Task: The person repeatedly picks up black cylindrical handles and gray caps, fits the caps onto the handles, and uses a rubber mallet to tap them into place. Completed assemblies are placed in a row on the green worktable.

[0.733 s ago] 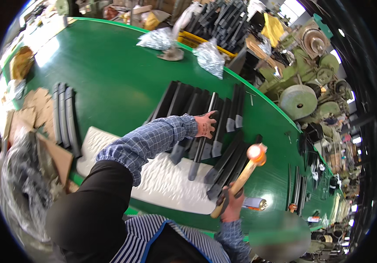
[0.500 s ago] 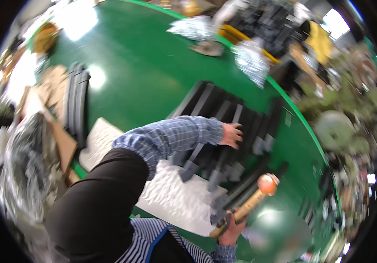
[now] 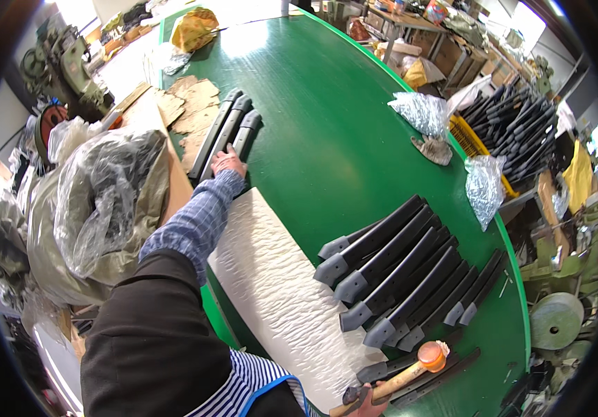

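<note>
My left hand (image 3: 229,164) reaches to the near end of a small group of long, curved black strips (image 3: 233,128) at the left of the green table (image 3: 313,104). Its fingers are spread and touch the strips; none is visibly lifted. At the lower edge my right hand (image 3: 367,404), partly cut off, is closed round the wooden handle of a mallet (image 3: 432,356) with an orange head. Between my arms lies a long white wrinkled pad (image 3: 271,271). To its right several similar black strips with grey end pieces (image 3: 396,264) lie in a slanted row.
Clear plastic bags (image 3: 101,201) and torn brown cardboard (image 3: 198,104) are at the left. Silvery bags (image 3: 420,111) and a glove (image 3: 432,149) lie along the table's far right edge. Beyond stands a yellow crate (image 3: 469,139) with many black parts, near a green machine (image 3: 556,321).
My left hand has moved from the right-hand row of strips to the group at the left. The view has turned leftward. My right hand still grips the mallet.
</note>
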Demonstrator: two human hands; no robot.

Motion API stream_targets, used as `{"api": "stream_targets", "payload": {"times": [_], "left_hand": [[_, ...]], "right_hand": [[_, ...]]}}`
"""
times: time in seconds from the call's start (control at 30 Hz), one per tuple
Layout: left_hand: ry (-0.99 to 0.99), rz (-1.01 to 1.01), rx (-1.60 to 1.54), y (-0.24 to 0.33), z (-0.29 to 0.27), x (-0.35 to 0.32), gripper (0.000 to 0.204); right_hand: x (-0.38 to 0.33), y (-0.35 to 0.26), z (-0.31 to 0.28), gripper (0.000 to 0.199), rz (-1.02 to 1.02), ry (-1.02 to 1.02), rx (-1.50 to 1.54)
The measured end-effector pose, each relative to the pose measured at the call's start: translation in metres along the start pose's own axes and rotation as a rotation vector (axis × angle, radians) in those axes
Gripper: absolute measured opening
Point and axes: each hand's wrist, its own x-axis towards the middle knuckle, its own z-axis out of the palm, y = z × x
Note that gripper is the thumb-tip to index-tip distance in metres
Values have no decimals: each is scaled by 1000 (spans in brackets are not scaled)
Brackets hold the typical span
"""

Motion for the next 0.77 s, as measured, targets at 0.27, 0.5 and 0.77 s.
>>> {"api": "stream_targets", "payload": {"times": [0.27,0.5,0.77], "left_hand": [[121,514,-1131,-110,-144,-22,51],[140,362,-1178,-253,-154,-47,41],[-11,291,-1234,-278,-166,-72,40]], "right_hand": [[-69,-75,12,29,-168,-247,474],[-138,-152,98,33,-600,-649,48],[-281,-406,156,52,-1123,-913,193]]}}
